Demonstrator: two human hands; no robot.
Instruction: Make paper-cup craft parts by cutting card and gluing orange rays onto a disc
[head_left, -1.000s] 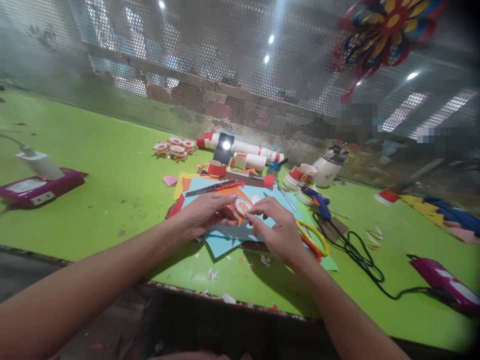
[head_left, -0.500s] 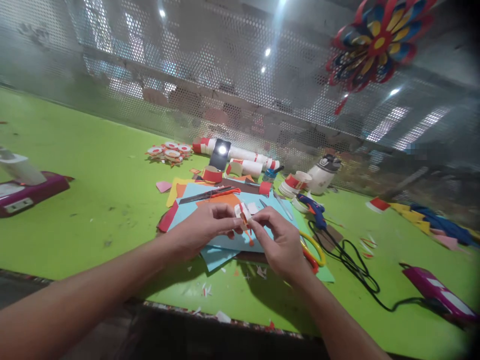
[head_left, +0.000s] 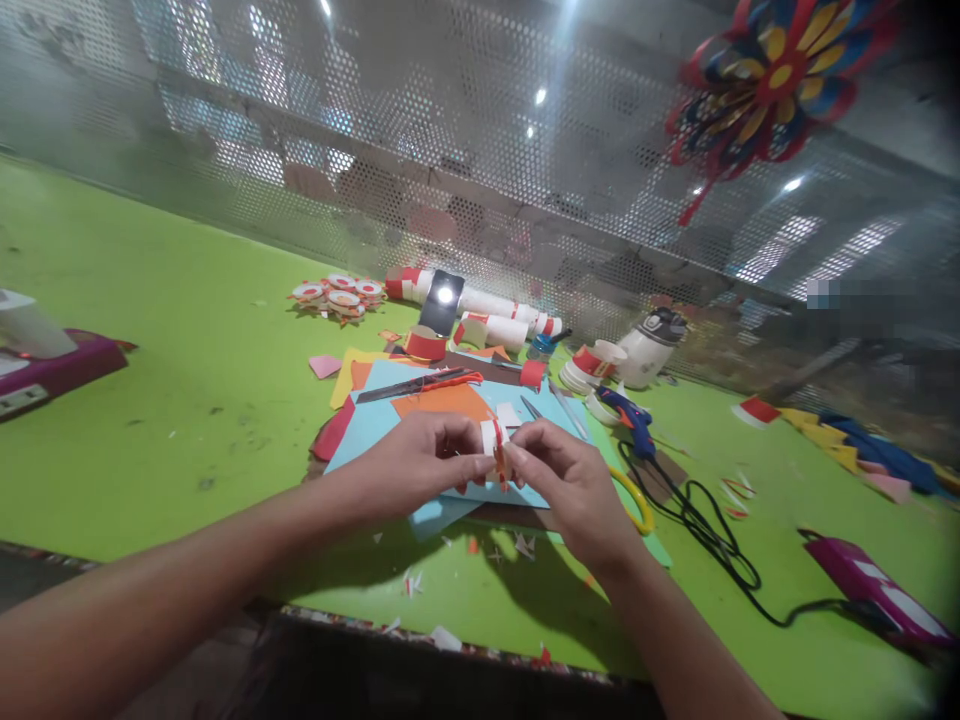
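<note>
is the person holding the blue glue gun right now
No, the blue glue gun lies on the green table; the left hand and right hand pinch a small paper piece.

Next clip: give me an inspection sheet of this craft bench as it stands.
Surface: green table, littered near the front edge.
Job's things: small white-and-red paper piece, held above a light blue sheet.
Clutter: paper scraps, craft knife, yellow-handled scissors, glue gun, paper cups, finished rosettes.
Grippers: left hand and right hand both pinch the paper piece at the fingertips.
Cables: black cord loops from the glue gun toward a purple power strip.
Surroundings: perforated metal screen behind; paper pinwheel upper right.
</note>
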